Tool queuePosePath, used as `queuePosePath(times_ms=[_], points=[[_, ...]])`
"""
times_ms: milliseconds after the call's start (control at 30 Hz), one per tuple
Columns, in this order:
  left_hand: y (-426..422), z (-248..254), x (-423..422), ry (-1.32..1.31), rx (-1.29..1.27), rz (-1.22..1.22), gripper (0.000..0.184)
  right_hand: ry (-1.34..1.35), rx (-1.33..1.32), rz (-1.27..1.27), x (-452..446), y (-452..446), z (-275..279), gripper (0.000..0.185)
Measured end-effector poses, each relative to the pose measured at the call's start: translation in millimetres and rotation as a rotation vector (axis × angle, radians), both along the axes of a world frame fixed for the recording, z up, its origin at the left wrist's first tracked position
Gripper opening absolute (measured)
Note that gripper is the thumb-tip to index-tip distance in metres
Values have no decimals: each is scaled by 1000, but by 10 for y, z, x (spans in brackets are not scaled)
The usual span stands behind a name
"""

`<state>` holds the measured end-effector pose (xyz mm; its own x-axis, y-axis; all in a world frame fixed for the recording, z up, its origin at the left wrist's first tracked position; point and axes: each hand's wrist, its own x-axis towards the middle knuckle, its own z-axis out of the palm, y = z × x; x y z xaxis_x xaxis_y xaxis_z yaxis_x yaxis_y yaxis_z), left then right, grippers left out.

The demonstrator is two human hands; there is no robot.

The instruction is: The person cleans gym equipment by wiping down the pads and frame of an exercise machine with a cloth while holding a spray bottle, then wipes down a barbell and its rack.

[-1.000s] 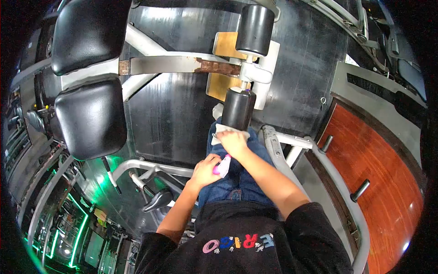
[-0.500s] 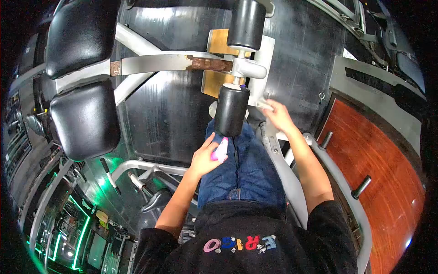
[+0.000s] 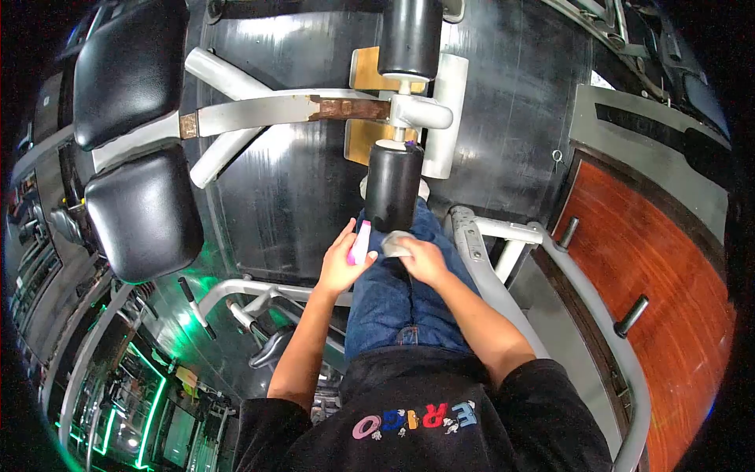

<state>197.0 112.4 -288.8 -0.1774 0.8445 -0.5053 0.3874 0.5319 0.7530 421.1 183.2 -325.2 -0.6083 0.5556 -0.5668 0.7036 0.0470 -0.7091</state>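
Note:
My left hand [image 3: 339, 265] is closed around a small pink-and-white bottle [image 3: 361, 243], held above my jeans. Close by on its right, my right hand [image 3: 425, 261] grips a crumpled, pale grey cloth [image 3: 395, 245]. Just beyond both hands is the lower end of a black cylindrical roller pad [image 3: 395, 185]. A second roller pad [image 3: 410, 39] sits farther off on the same metal bar, past a white joint [image 3: 421, 112]. Whether the cloth touches the bottle cannot be made out clearly.
Two black padded cushions [image 3: 143, 214] stand at left, joined to the rollers by a worn curved metal arm [image 3: 259, 114]. Wooden footplates [image 3: 360, 141] lie beneath. Grey frame tubing [image 3: 503, 303] runs close on my right, beside a reddish wooden panel [image 3: 653, 291] with black pegs.
My right hand has come back from the white frame beside the roller, bringing the cloth next to the bottle. My left hand has shifted slightly left, and the bottle is more upright.

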Motion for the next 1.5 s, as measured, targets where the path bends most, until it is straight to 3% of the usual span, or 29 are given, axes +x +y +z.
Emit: queuePosePath(times_ms=[133,200,267,367,433,500,533,567,600,633,667,700,733,867,967,1000,1067,1100,1133,1200,1233,1300,1333,1467,1500], points=[[81,-1,99,-108,-155,46,39,-140,-10,-241,343,463,11,33],[110,-111,316,-76,-157,51,39,83,307,-474,486,769,-384,38],[165,-7,612,-55,-220,193,40,-14,159,-547,186,1570,-129,43],[203,86,755,10,-177,145,49,26,149,-591,-411,1966,155,39],[293,80,678,-6,-227,118,49,-41,158,-332,-728,2044,91,34],[193,-4,633,-90,-176,197,47,-5,293,-120,-928,1750,68,33],[98,-20,603,-169,-160,263,46,110,471,24,-854,1489,-213,34],[17,-50,557,-164,-144,281,47,39,362,-27,-861,1304,-63,35],[-124,-198,544,-72,-62,306,43,94,459,22,-765,1051,-145,34],[-188,-305,486,-287,-151,499,40,-78,269,192,-700,896,4,34],[-232,-352,460,-506,-245,689,37,-39,198,301,-550,731,83,35],[-73,-254,438,-529,-131,801,33,25,148,314,-356,532,31,37],[13,-243,370,-545,-175,867,39,50,76,264,-190,386,20,40],[359,-385,187,-569,-91,856,55,-35,-71,135,221,226,-186,43],[479,-592,81,-592,-421,725,63,-92,-137,-196,288,548,-52,37],[518,-584,63,-597,-424,727,63,1,-118,-266,293,730,-16,38],[625,-475,6,-620,-512,654,59,34,198,-371,418,932,-274,44],[629,-444,5,-590,-511,637,56,7,-9,-472,298,1205,-74,47],[616,-430,2,-585,-512,640,56,-34,34,-488,327,1331,-203,45],[588,-395,3,-568,-548,509,67,-79,72,-424,-12,1710,227,32],[589,-342,17,-538,-541,461,65,-79,69,-426,-134,1757,206,32],[571,-319,73,-543,-484,509,58,12,335,-281,-418,1850,141,31],[535,-284,96,-547,-436,556,50,-49,273,-178,-618,1871,235,31],[438,-241,-90,-695,-369,639,54,120,394,97,-561,887,-308,39],[401,-301,-148,-714,-396,659,54,152,307,171,-447,633,-283,39]])
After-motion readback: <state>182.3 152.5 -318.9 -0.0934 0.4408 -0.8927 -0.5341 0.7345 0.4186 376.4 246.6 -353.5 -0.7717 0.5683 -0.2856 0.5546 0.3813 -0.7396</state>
